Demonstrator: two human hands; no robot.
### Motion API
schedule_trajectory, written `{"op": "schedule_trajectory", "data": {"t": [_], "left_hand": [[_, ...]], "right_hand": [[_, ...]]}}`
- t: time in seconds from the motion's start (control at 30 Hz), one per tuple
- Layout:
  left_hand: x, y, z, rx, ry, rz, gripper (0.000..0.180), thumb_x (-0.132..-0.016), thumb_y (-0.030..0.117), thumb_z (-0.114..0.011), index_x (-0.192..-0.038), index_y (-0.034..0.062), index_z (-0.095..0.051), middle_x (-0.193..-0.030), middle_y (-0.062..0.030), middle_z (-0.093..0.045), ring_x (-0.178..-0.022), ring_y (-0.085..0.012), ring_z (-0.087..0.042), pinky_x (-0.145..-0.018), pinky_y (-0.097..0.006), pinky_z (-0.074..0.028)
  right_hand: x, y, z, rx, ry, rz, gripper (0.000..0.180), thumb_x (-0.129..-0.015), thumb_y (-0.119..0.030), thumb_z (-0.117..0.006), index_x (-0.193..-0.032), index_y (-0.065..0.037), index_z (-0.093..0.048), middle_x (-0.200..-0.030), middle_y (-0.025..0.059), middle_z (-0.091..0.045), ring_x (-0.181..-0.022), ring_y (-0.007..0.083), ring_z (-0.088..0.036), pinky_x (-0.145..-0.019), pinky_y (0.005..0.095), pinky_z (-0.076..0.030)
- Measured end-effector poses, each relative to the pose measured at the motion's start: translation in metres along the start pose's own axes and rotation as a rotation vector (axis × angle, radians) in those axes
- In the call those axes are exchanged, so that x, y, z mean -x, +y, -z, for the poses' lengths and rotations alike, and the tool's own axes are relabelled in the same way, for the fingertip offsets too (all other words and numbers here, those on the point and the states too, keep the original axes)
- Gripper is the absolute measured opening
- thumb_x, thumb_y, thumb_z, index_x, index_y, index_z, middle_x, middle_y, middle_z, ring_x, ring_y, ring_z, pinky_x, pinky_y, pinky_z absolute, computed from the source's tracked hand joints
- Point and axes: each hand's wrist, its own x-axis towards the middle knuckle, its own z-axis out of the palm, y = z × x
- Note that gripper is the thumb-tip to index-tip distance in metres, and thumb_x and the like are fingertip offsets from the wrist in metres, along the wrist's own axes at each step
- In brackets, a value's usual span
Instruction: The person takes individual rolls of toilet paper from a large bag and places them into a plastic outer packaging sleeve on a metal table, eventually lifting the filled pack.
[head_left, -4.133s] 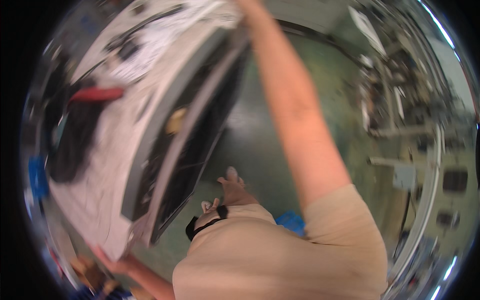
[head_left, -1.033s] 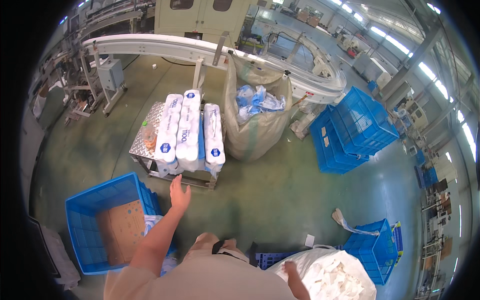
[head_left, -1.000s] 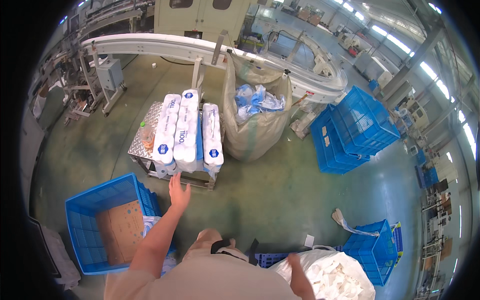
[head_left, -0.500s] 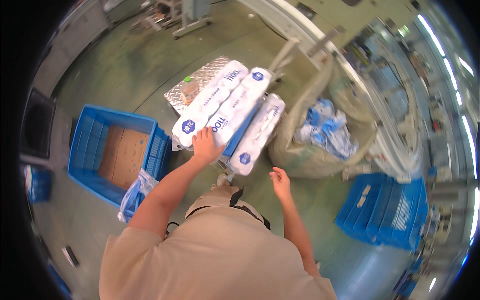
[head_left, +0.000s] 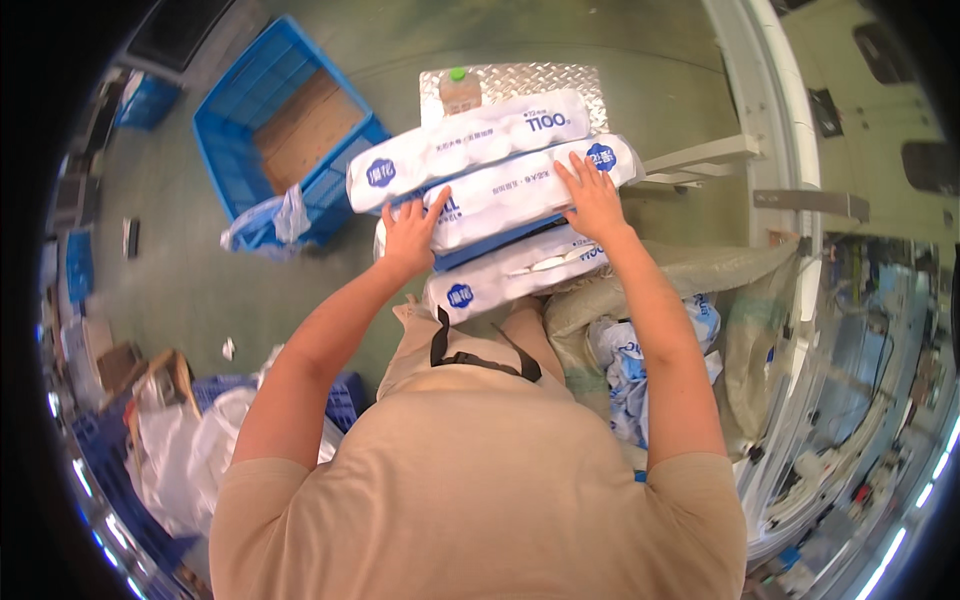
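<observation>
A long white plastic-wrapped pack of toilet rolls (head_left: 505, 195) with blue print lies crosswise in front of me. My left hand (head_left: 410, 235) grips its left end, fingers spread over the top. Near the right end my right hand (head_left: 595, 200) holds it too, fingertips reaching toward the far edge. A second toilet roll pack (head_left: 465, 145) lies just beyond, a narrow blue strip showing between the two. Closer to my body, and lower, is a third pack (head_left: 515, 272). The surface beneath the packs is mostly hidden.
A patterned metal plate (head_left: 560, 80) holds a green-capped bottle (head_left: 460, 92) behind the packs. At left stands a blue crate (head_left: 225, 150) with cardboard inside and a plastic bag (head_left: 270, 222) at its corner. A woven sack (head_left: 750, 350) of plastic wrap sits right, beside a machine frame (head_left: 740, 60).
My view has turned to the right. My right hand has come up from beside my body onto the middle pack, and a gap has opened between that pack and the far one.
</observation>
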Motion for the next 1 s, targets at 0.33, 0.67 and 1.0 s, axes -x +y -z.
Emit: {"op": "schedule_trajectory", "data": {"t": [0.33,0.67,1.0], "left_hand": [[0.049,0.045,-0.034,0.075,0.195,0.393,0.095,-0.070,0.023,-0.073,-0.145,0.0186,-0.015,-0.147,-0.0190,-0.017,-0.137,-0.0371,-0.014,-0.100,-0.069,-0.012],[0.079,0.102,-0.138,0.293,0.150,0.826,0.092,-0.074,0.040,-0.068,-0.143,0.0075,-0.017,-0.140,-0.0178,-0.028,-0.133,-0.0342,-0.023,-0.100,-0.066,-0.019],[0.062,0.068,-0.130,0.130,-0.170,0.438,0.111,-0.051,0.049,-0.082,-0.136,0.0023,-0.027,-0.135,-0.0204,-0.035,-0.126,-0.0340,-0.034,-0.099,-0.061,-0.026]], "right_hand": [[0.075,0.026,-0.043,-0.353,0.153,0.253,0.039,-0.077,-0.015,-0.063,-0.115,-0.008,-0.053,-0.119,0.0115,-0.051,-0.112,0.0320,-0.048,-0.092,0.0419,-0.038],[0.069,-0.007,-0.104,-0.223,-0.107,0.416,0.046,-0.078,-0.017,-0.061,-0.121,-0.008,-0.049,-0.118,0.0137,-0.050,-0.110,0.0317,-0.046,-0.093,0.0454,-0.037],[0.055,0.044,-0.086,-0.021,-0.440,0.414,0.102,-0.058,-0.045,-0.078,-0.141,-0.010,-0.029,-0.136,0.0153,-0.039,-0.127,0.0348,-0.033,-0.104,0.0581,-0.023]]}}
